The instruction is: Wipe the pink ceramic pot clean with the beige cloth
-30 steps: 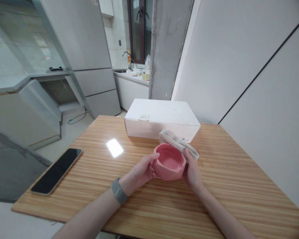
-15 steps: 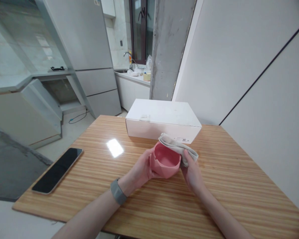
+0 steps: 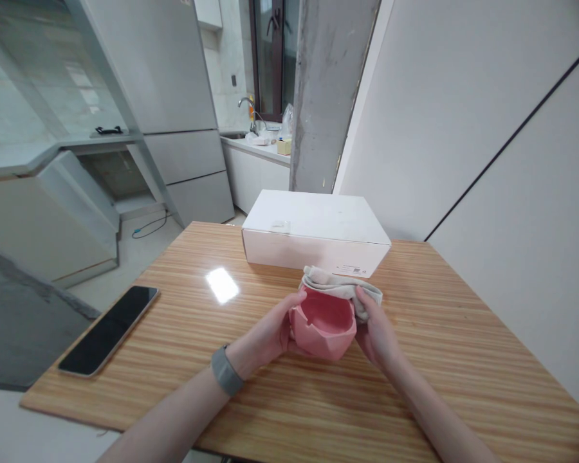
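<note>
My left hand (image 3: 274, 329) grips a pink faceted ashtray (image 3: 324, 337) from its left side, the thumb at the rim and the other fingers partly hidden beneath. The ashtray is held above the table, its hollow tilted towards me and a notch showing in its rim. A folded light grey cloth (image 3: 335, 285) lies along the ashtray's far rim and right side. My right hand (image 3: 380, 331) pinches this cloth at its right end, thumb on top, and presses it against the ashtray's right side.
Behind my hands a white cardboard box (image 3: 313, 222) stands on the wooden table (image 3: 453, 360). A black-screened phone (image 3: 110, 331) lies near the table's left edge. A white wall (image 3: 487, 116) borders the right. Farther back are a fridge (image 3: 149, 71) and a sink counter (image 3: 255, 167).
The ashtray has shifted slightly right and towards me. The cloth has slid down and left over its far rim, and my left thumb has moved up to the rim.
</note>
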Tool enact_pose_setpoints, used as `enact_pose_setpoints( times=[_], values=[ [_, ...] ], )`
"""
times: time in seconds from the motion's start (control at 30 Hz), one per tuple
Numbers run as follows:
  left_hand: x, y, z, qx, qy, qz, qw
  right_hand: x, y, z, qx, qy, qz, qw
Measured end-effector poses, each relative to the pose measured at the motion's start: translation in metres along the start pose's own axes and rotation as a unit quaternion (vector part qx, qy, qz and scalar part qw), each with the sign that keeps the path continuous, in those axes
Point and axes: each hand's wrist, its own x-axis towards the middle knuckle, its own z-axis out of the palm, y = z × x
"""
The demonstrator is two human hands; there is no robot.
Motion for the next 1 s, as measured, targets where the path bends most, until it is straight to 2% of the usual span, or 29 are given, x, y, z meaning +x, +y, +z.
enact_pose_setpoints(
  times=[0.1, 0.23, 0.5, 0.63, 0.8, 0.9, 1.0],
  values=[
    [0.002, -0.001, 0.001, -0.034, 0.02, 0.012, 0.999, 0.001, 0.004, -0.001, 0.003, -0.014, -0.003, 1.0],
    [0.001, -0.002, 0.006, -0.056, 0.055, 0.051, 0.996, 0.002, 0.017, -0.003, 0.003, -0.002, -0.061, 0.998],
    [-0.003, -0.008, 0.016, -0.09, 0.017, 0.137, 0.986, -0.011, 0.033, 0.0, -0.015, 0.048, -0.154, 0.987],
    [-0.001, -0.006, 0.012, -0.067, 0.012, 0.093, 0.993, -0.007, 0.027, -0.004, -0.029, 0.048, -0.158, 0.986],
    [0.003, -0.002, 0.001, -0.03, 0.004, 0.015, 0.999, 0.005, 0.019, -0.011, -0.003, 0.026, -0.111, 0.993],
    [0.003, -0.002, -0.002, -0.005, -0.004, 0.002, 1.0, 0.007, 0.018, -0.011, -0.002, 0.009, -0.088, 0.996],
    [0.002, -0.001, -0.001, -0.021, 0.017, 0.013, 1.0, 0.004, 0.018, -0.008, -0.012, -0.003, -0.092, 0.996]
  ],
)
